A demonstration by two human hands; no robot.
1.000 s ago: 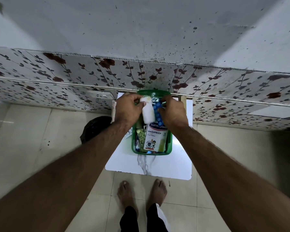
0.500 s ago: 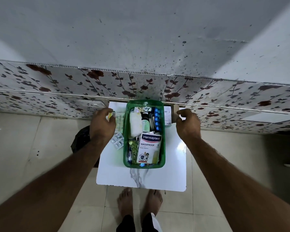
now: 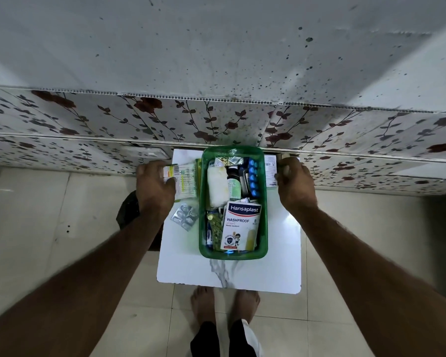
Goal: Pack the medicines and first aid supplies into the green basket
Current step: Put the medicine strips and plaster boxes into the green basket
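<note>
- Having left the green basket [image 3: 233, 255], now closing left hand [image 3: 155, 188] on a green-printed packet [image 3: 184, 180] just beside its left wall.
- Curling right hand [image 3: 295, 185] around a white box [image 3: 270, 171] beside its right wall; grip extent unclear.
- Leaving the blister strip [image 3: 185, 216] lying unpacked.

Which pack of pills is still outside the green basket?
The silver blister pack, lying on the white table just left of the green basket. The blue blister pack is already inside, along the basket's right wall.

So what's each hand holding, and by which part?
Left hand grips the green-and-white packet by its left end. Right hand covers a small item; the hold cannot be told.
</note>
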